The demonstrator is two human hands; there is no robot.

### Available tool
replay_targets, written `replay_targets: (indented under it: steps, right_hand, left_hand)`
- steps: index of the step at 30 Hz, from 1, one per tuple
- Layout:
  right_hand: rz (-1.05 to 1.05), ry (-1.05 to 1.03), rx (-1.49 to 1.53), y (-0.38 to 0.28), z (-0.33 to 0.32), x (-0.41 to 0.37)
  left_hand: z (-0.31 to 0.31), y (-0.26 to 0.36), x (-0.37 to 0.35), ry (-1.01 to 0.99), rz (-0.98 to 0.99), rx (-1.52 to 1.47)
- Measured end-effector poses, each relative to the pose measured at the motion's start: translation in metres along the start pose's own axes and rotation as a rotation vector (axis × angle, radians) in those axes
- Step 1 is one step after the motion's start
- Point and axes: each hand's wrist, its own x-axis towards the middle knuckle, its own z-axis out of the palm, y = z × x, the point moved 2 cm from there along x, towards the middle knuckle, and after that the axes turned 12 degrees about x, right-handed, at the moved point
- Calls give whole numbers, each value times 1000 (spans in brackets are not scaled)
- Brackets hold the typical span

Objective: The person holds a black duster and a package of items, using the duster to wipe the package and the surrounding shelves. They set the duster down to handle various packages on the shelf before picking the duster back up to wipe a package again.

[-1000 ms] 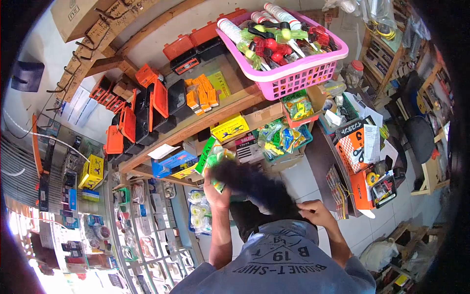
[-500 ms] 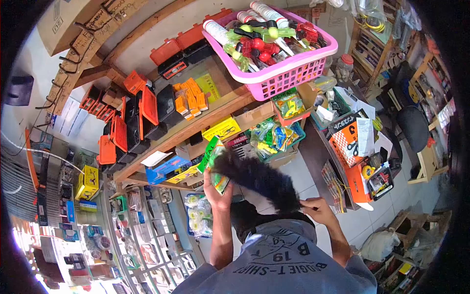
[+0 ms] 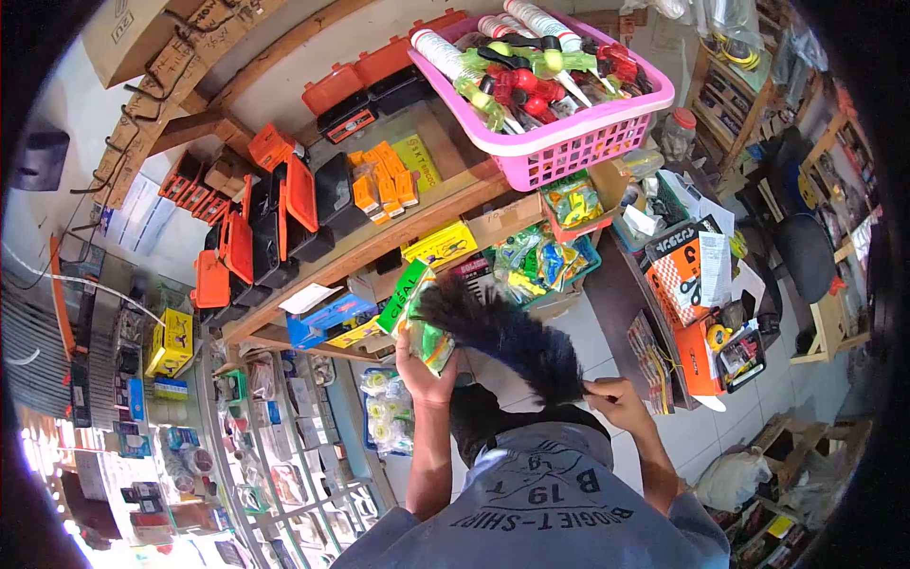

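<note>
Hands, set well apart in front of the body: the left hand is closed on a green-topped packet, its fingers wrapped around the lower part; the right hand is closed, thumb against fingers, at the near end of a black duster. The duster slants up and leftward from the right hand, its fluffy far end overlapping the right edge of the packet; whether the two press together cannot be told. The packet is held tilted, its label reading "CISAL" uppermost and its clear, green-filled portion below.

Nearest the viewer, a blue-grey T-shirt bears dark printed lettering. Beyond the left hand, a blue box and a yellow box sit beneath a wooden worktop. To the right, an orange-and-white box printed with scissors lies on a dark surface, near a yellow tape measure.

On the worktop, small orange boxes are grouped beside black-and-orange cases. A pink basket stands to their right, heaped with white tubes and red and green articles. Farther right is a dark chair.
</note>
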Motion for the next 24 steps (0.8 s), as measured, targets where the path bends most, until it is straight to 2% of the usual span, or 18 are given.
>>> replay_targets:
  steps: [1, 3, 4, 6, 8, 10, 12, 14, 16, 17, 19, 24]
  right_hand:
    - [1, -8, -1, 1, -1, 1]
    - [15, -236, -67, 2, 1, 1]
    - [13, -236, -66, 1, 5, 2]
    - [-10, -75, -53, -3, 11, 3]
    - [35, -40, 2, 11, 16, 1]
    - [77, -10, 57, 13, 19, 4]
    - [-10, -260, -94, 4, 24, 6]
    - [-1, -182, -62, 3, 33, 5]
    - [77, 34, 70, 10, 34, 5]
    - [77, 31, 69, 9, 33, 5]
    - [9, -112, -15, 6, 34, 8]
    - [106, -11, 80, 5, 34, 10]
  left_hand:
    - [-7, 0, 4, 3, 1, -33]
    - [-14, 1, 7, 6, 5, -64]
    - [-13, 3, 5, 44, 50, 32]
    - [-8, 6, 2, 117, 135, 223]
    - [-2, 10, -7, 186, 35, 187]
    - [-6, 10, -6, 266, 31, 195]
    - [-32, 8, 6, 218, 120, 199]
    - [-47, 5, 14, 167, 204, 199]
    - [-10, 14, -8, 110, 95, 116]
    - [8, 14, -12, 173, 99, 81]
    - [7, 15, -12, 143, 107, 77]
    - [1, 14, -13, -1, 121, 60]
